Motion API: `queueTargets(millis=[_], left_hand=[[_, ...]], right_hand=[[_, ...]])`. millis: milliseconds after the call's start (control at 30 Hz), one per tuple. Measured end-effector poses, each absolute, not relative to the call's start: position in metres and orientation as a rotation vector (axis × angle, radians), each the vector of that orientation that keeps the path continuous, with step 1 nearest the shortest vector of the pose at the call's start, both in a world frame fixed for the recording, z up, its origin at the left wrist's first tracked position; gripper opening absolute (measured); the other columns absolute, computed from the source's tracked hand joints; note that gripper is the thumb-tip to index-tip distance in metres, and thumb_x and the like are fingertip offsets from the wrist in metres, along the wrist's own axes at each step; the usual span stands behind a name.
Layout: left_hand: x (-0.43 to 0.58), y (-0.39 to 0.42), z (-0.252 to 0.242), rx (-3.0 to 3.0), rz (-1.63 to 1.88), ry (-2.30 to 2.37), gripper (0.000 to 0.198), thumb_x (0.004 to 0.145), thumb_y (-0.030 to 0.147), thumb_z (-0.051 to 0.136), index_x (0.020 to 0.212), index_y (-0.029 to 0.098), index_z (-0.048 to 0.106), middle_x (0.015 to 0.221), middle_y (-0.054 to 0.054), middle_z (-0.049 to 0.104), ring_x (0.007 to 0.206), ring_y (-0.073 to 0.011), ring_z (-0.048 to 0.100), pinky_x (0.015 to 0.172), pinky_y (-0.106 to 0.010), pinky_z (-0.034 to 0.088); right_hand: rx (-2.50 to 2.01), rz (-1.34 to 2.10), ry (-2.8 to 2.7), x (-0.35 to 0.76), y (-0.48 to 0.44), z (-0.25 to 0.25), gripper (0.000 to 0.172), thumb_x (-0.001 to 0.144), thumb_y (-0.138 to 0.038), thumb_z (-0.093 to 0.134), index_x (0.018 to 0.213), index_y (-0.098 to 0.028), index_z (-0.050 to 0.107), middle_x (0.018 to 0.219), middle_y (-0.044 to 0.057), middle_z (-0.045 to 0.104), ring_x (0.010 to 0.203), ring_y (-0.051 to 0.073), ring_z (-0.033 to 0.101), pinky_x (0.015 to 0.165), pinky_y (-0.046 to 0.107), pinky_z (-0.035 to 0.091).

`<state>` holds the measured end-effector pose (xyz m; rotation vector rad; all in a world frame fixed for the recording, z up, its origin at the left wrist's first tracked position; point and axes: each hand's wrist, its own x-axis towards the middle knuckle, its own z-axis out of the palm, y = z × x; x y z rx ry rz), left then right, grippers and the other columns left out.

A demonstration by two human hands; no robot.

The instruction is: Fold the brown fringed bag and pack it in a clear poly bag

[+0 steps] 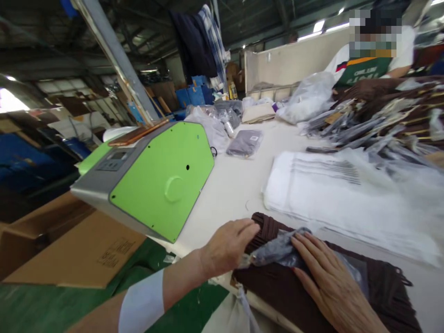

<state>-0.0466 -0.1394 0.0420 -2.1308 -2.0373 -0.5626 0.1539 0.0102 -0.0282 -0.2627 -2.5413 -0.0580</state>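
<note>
Near edge of counter (236, 185): brown knit garment (298, 286) lies flat. Left hand (227, 245) grips its left end, fingers curled over. Right hand (329, 277) rests open, palm down, on what looks like clear plastic wrap (277, 249). Green machine (156, 180) sits far left.
</note>
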Motion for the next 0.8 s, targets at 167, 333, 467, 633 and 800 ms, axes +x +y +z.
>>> queueTargets(millis=[167, 333, 467, 633, 800], left_hand=[[-0.026, -0.203, 0.011, -1.31, -1.017, -2.951, 0.018, 0.07, 0.006, 0.053, 0.083, 0.017, 0.056, 0.076, 0.0, 0.058, 0.065, -0.0124, 0.057, 0.06, -0.023, 0.047], [0.012, -0.209, -0.016, -1.144, -0.794, -3.1, 0.029, 0.062, 0.007, 0.055, 0.089, 0.017, 0.058, 0.086, -0.005, 0.059, 0.074, -0.022, 0.058, 0.065, -0.034, 0.046], [0.023, -0.205, -0.043, -1.18, -0.87, -2.779, 0.041, 0.061, 0.006, 0.057, 0.099, 0.02, 0.06, 0.085, -0.005, 0.06, 0.073, -0.0237, 0.056, 0.063, -0.035, 0.041], [0.015, -0.21, -0.05, -1.269, -1.063, -2.395, 0.016, 0.077, 0.007, 0.051, 0.07, 0.019, 0.057, 0.075, 0.0, 0.059, 0.071, -0.0152, 0.051, 0.066, -0.031, 0.034], [-0.028, -0.223, -0.001, -1.96, -0.609, -2.131, 0.015, 0.086, 0.01, 0.045, 0.075, 0.017, 0.053, 0.088, -0.001, 0.064, 0.08, -0.0154, 0.051, 0.073, -0.032, 0.032]], right_hand=[[-0.246, -0.019, -2.555, 0.157, 0.013, -0.037, 0.051, 0.092, -0.039, 0.032, 0.136, -0.013, 0.034, 0.132, 0.013, 0.049, 0.125, 0.029, 0.041, 0.099, 0.046, 0.038], [-0.222, -0.066, -2.572, 0.158, 0.017, -0.038, 0.055, 0.092, -0.039, 0.03, 0.14, -0.012, 0.027, 0.133, 0.015, 0.047, 0.124, 0.032, 0.042, 0.097, 0.047, 0.04], [-0.156, -0.168, -2.571, 0.158, 0.019, -0.036, 0.056, 0.092, -0.036, 0.029, 0.141, -0.011, 0.024, 0.129, 0.017, 0.05, 0.121, 0.032, 0.045, 0.093, 0.045, 0.044], [-0.157, -0.181, -2.576, 0.158, 0.017, -0.036, 0.054, 0.093, -0.034, 0.029, 0.14, -0.009, 0.027, 0.131, 0.018, 0.048, 0.122, 0.032, 0.043, 0.093, 0.046, 0.043], [-0.221, -0.092, -2.577, 0.157, 0.015, -0.036, 0.052, 0.093, -0.038, 0.029, 0.138, -0.011, 0.03, 0.132, 0.016, 0.047, 0.123, 0.031, 0.043, 0.095, 0.047, 0.042]])
